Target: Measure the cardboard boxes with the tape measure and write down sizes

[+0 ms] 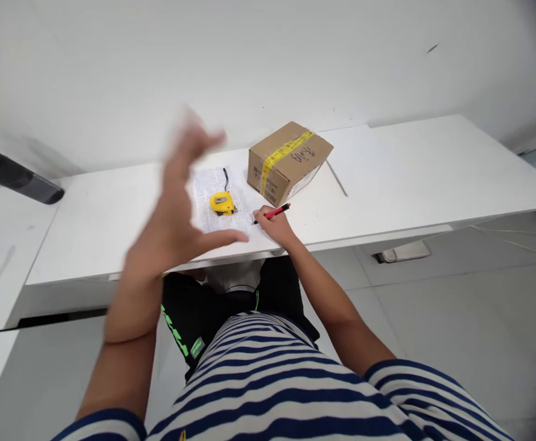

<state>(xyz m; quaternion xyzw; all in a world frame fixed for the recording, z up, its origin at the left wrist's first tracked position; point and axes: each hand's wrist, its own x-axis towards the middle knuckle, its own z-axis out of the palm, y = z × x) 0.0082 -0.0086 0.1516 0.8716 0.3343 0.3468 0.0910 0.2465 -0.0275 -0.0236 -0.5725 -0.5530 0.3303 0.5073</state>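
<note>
Raised above the table's left part, my left hand (176, 208) is blurred at the fingertips, its thumb stretched out and fingers apart with nothing in them. My right hand (274, 225) rests at the table's front edge and is closed around a red and black pen (277, 212), whose tip points down to the left near the paper. A written-on sheet of paper (203, 190) lies flat, partly behind my left hand. On it sits a yellow tape measure (222, 203) with a black wrist strap. Behind my right hand stands a closed cardboard box (268, 158) with yellow tape and black handwriting.
The white table (400, 177) runs along a wall. A thin grey rod-like strip (337, 179) lies right of the box. A dark cylindrical object (24, 177) juts in from the left. Below the table, a white object (405, 252) is on the floor.
</note>
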